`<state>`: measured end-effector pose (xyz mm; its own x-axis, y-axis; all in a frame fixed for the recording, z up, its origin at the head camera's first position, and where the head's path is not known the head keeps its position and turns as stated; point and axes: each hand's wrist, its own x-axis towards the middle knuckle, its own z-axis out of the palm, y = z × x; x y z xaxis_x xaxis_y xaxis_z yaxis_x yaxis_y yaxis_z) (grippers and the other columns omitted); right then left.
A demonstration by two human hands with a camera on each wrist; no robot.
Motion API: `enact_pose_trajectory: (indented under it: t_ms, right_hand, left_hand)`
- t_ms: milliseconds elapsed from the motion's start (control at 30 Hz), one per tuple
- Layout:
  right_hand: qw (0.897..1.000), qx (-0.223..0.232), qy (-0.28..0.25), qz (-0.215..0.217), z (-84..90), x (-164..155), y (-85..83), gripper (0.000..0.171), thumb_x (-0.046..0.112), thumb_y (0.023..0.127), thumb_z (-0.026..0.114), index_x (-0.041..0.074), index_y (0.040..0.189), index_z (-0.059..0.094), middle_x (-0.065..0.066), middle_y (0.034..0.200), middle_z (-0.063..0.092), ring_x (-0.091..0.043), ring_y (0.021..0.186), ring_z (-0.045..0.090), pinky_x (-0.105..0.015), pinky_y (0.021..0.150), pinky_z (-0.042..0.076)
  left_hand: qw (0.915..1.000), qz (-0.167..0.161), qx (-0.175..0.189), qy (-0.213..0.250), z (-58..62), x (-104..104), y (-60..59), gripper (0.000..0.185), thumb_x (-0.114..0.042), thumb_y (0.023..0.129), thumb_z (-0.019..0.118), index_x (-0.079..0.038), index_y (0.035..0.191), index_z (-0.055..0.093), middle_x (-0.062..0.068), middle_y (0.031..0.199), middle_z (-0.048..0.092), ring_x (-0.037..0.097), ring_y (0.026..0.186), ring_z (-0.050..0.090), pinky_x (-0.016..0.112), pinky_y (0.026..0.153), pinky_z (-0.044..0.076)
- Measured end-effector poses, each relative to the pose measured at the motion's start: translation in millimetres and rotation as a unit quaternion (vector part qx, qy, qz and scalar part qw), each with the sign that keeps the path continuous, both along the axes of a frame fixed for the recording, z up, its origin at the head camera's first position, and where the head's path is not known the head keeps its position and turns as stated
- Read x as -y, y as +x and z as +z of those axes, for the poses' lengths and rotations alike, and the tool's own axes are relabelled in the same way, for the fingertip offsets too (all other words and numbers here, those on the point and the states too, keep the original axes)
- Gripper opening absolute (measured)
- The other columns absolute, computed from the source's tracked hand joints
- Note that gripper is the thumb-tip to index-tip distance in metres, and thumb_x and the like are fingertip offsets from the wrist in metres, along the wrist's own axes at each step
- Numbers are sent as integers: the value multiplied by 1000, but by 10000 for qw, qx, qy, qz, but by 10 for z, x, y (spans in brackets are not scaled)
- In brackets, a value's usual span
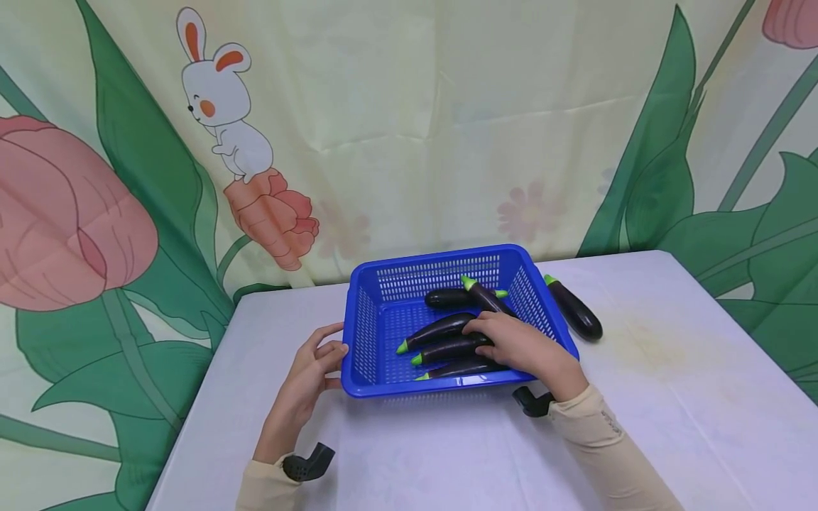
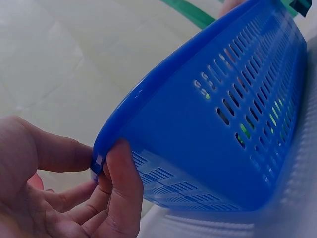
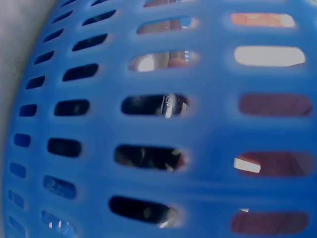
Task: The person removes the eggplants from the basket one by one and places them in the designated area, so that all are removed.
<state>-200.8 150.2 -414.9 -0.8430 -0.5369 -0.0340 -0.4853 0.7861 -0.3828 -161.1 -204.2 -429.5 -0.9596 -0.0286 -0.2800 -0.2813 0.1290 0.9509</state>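
Five eggplants lie inside the blue basket in the head view, and a sixth eggplant lies on the table just outside the basket wall, beyond the right hand and apart from it. The right hand reaches over the near rim into the basket, fingers curved down over the middle eggplant of the three that lie side by side under it; I judge it is gripping that one, though the palm hides the contact. Two more eggplants cross each other past its fingertips, toward the far wall. The left hand sits at the near left corner of the basket, thumb and fingers pinching the rim. Left wrist view: confirms the pinch, with the thumb pressed on the outer wall just under the rim and a finger on the other side of the corner; green stem tips show through the slots. Right wrist view: only the slotted basket wall, very close and blurred; dark shapes behind the slots, nothing of the fingers to be told. Progress, as a judgement from the layout: five of six are in, one is left out beside the basket, and the eggplant under the right hand looks to be the piece in hand now.
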Motion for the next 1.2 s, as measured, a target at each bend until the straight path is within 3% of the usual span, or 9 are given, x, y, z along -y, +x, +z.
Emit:
enact_pose_trajectory:
  t_ms: [533, 1200]
  right_hand:
    - [9994, -314, 135, 82, -6, 37, -31, 28, 11, 94, 77, 12, 121, 71, -8, 110, 69, -19, 93, 65, -43, 90, 60]
    - [9988, 107, -411, -259, 104, -85, 25, 31, 15, 96, 75, 15, 126, 69, -6, 115, 67, -22, 97, 61, -45, 89, 56]
  left_hand:
    - [10000, -19, -37, 3, 33, 4, 3, 50, -18, 105, 60, -21, 153, 45, 7, 112, 71, 18, 88, 70, 32, 72, 62]
    - [10000, -24, -34, 21, 18, 15, 1, 52, -18, 106, 59, -20, 155, 43, 7, 113, 70, 18, 88, 71, 32, 73, 63]
